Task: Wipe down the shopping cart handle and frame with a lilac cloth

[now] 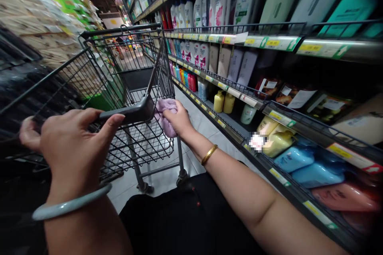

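Observation:
A black wire shopping cart (128, 83) stands in front of me in a store aisle. My left hand (68, 147) is wrapped round its grey handle bar (131, 114), with a pale jade bangle on that wrist. My right hand (178, 120) grips a crumpled pink-purple cloth (165, 108) and presses it against the right end of the handle bar. A gold bangle sits on my right wrist. The cart's basket looks empty.
Shelves (269, 103) of shampoo bottles and refill pouches run along the right, close to my right arm. Stacked paper goods (38, 20) fill the left side. The tiled aisle floor (197, 119) stretches ahead between them.

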### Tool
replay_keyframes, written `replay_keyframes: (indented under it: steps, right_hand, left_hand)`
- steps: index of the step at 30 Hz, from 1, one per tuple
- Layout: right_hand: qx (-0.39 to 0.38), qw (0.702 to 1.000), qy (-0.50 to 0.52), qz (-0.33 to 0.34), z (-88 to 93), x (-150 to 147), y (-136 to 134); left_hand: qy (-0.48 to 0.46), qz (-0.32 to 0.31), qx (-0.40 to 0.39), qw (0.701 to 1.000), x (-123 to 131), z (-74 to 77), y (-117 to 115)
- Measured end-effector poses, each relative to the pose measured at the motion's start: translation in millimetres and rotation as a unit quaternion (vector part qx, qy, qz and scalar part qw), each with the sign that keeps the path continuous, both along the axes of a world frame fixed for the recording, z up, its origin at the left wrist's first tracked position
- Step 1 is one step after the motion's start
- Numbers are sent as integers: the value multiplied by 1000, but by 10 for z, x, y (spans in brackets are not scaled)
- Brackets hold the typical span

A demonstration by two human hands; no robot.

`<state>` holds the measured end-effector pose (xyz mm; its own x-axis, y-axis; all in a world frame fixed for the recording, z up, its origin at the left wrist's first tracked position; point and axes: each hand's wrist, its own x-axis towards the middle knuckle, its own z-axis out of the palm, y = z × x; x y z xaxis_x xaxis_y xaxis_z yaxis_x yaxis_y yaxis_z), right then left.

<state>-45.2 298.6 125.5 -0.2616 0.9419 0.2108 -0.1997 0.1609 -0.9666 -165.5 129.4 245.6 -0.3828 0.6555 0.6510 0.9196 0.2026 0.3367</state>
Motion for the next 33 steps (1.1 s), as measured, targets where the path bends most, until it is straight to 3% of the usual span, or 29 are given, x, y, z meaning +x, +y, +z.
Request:
replay_keyframes:
  steps: [3,10,16,20,23,26,30,33]
  right_hand:
    - [9,999,1,-35,67,-71,-97]
    - [23,993,45,-109,50,-212,-159]
    - [6,993,32,-116,66,-187,4]
    - [-21,993,35,-107,-68,-147,223]
    - [-97,991,62,-66,-200,-103,341]
    - [-160,983,86,-17,-200,-44,356]
    - [-61,988,141,-27,-84,60,346]
    - [-49,994,94,1,-175,158,400]
  left_hand:
    - [17,66,-15,998,16,25,-3]
    - [21,74,-24,997,101,27,63]
    - [52,98,-9,994,184,-36,207]
    - [70,108,-9,992,225,-110,313]
    - [80,87,-6,993,213,-185,362]
    - [85,55,4,995,183,-239,385]
    - [81,-5,20,997,151,-204,328]
    - [35,-23,85,996,108,-130,221]
